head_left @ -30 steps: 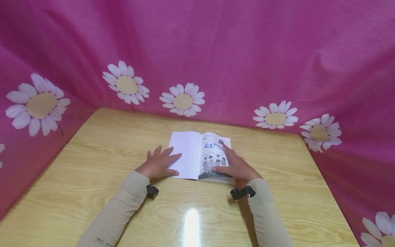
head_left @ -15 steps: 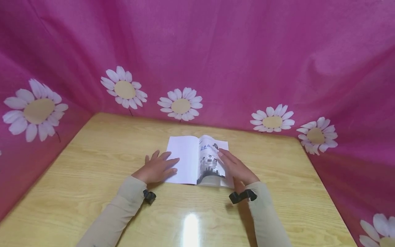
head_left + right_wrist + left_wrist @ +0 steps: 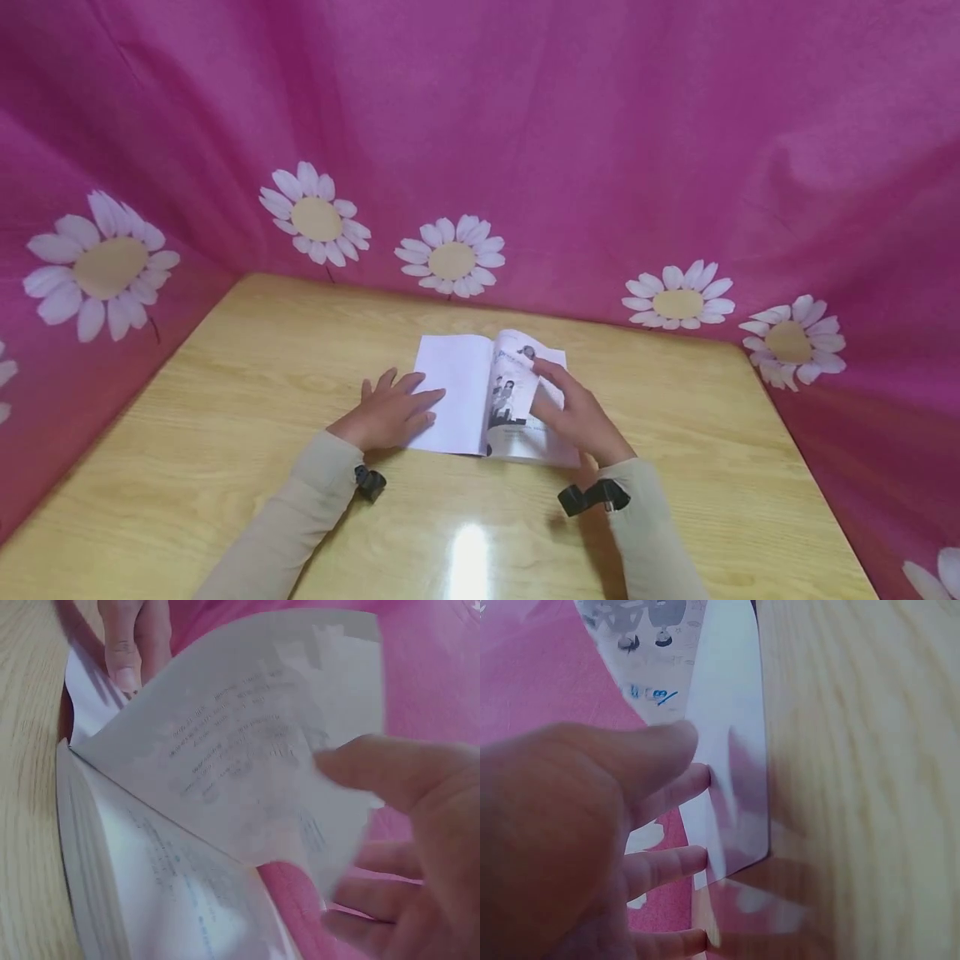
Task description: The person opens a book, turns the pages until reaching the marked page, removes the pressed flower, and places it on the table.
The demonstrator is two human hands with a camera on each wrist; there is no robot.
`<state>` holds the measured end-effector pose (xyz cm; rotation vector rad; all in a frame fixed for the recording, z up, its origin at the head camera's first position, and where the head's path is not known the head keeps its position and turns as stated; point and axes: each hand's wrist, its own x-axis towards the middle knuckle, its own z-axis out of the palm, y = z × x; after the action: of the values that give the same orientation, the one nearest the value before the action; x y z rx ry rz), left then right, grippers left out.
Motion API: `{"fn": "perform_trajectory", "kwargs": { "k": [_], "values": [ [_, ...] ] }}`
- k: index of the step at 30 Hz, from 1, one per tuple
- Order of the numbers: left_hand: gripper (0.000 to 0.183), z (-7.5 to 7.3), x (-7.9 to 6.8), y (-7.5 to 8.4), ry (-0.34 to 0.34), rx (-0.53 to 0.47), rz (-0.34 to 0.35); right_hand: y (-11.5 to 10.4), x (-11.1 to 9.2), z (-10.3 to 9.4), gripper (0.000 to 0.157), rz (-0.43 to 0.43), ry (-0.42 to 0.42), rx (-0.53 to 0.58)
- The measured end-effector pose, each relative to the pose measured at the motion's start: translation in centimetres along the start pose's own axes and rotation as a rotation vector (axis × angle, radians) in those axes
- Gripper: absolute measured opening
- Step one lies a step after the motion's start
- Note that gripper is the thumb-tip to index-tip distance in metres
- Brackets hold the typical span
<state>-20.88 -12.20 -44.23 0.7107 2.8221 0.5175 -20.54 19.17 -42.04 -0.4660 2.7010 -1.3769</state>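
An open book lies on the table, its left side plain white. My left hand rests on that side's outer edge, fingers spread and fairly straight. Up close in the left wrist view, the left thumb is above the white sheet. My right hand holds a page lifted off the right side. That page shows a printed picture of people and curves toward the middle. The right wrist view gives its underside with lines of print; the thumb lies against it, and the index finger is hidden behind it.
The book sits on a light wood-grain table. Around the far and side edges hangs a magenta cloth with printed white daisies. A dark camera strap sits on the right wrist, another on the left.
The printed page, lying nearly flat a second ago, has bent up and leftward with my right hand, baring printed text below it. My left hand has stayed on the left side.
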Motion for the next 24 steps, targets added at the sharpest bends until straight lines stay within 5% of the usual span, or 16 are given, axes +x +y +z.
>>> {"fn": "perform_trajectory", "kwargs": {
  "k": [7, 15, 24],
  "values": [
    [0.056, -0.1, -0.4, -0.1, -0.020, -0.019, 0.029, -1.0, 0.1, 0.6, 0.089, 0.032, 0.185, 0.040],
    [0.062, 0.2, -0.4, -0.1, -0.025, -0.066, -0.005, -1.1, -0.1, 3.1, 0.035, -0.034, 0.086, -0.004],
    [0.061, 0.0, -0.1, -0.8, -0.009, -0.093, -0.017, -1.5, 0.2, 4.8, 0.027, -0.163, -0.010, -0.016]
  ]
}}
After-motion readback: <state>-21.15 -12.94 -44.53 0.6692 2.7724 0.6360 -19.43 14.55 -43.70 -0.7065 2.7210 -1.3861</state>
